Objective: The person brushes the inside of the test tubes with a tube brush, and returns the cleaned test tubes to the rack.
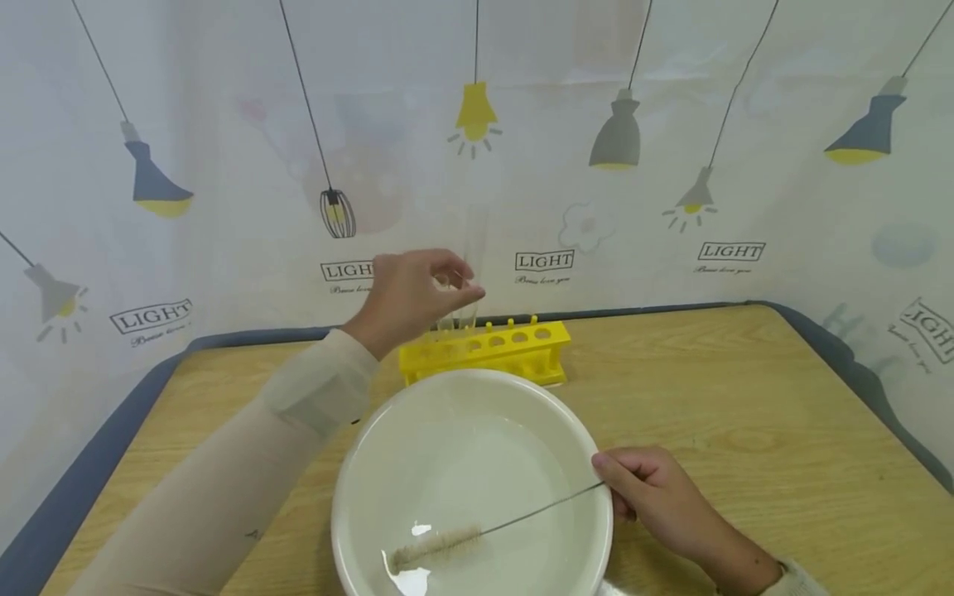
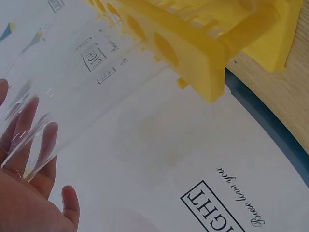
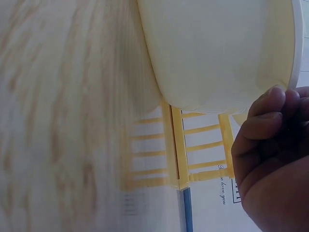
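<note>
My left hand [image 1: 421,294] is raised over the left end of a yellow test tube rack [image 1: 547,333], its fingers curled round a clear glass test tube [image 1: 468,316]. In the left wrist view, the fingers [image 2: 48,140] show through and beside the glass; the thumb's contact is hidden. More clear glass stands below this hand, too faint to count. At the right rim of a white basin [image 1: 350,463], my right hand [image 1: 663,497] pinches the wire handle of a test tube brush [image 1: 440,546]. The pale bristles lie low inside the basin, at shiny water.
The basin stands on a wood-grain table [image 1: 745,414], just in front of the rack. Several round holes run along the rack's top bar, with pegs behind them. A white curtain [image 1: 633,50] printed with lamps hangs round the table's back and sides.
</note>
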Demonstrator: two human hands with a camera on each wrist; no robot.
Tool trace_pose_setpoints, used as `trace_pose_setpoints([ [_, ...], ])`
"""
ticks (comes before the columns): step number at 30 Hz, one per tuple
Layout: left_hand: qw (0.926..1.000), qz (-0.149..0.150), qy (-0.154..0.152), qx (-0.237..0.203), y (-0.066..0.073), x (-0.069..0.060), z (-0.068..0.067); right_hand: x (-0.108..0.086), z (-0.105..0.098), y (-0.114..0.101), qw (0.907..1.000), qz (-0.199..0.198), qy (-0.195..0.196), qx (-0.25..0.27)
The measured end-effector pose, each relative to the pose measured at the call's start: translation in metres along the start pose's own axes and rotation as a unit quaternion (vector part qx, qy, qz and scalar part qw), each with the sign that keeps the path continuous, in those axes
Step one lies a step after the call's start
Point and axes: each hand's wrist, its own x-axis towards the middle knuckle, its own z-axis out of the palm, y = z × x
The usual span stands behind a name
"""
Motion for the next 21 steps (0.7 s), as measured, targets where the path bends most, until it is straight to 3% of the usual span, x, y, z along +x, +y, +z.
trace_pose_setpoints([
  [8,0.9996,-0.007,-0.002,0.029,0.0049,0.0008,-0.0008,0.0026,0.0011,0.0003,1.0,-0.009,-0.002,-0.003],
  [16,0.9951,-0.014,-0.054,0.082,0.0041,0.0029,-0.0054,0.0016,0.0016,-0.0001,0.9999,-0.004,-0.004,0.008],
  [21,0.9929,-0.014,-0.076,0.09,0.0026,0.0054,-0.0084,0.0013,0.0017,-0.0003,1.0,-0.004,0.0,0.006],
])
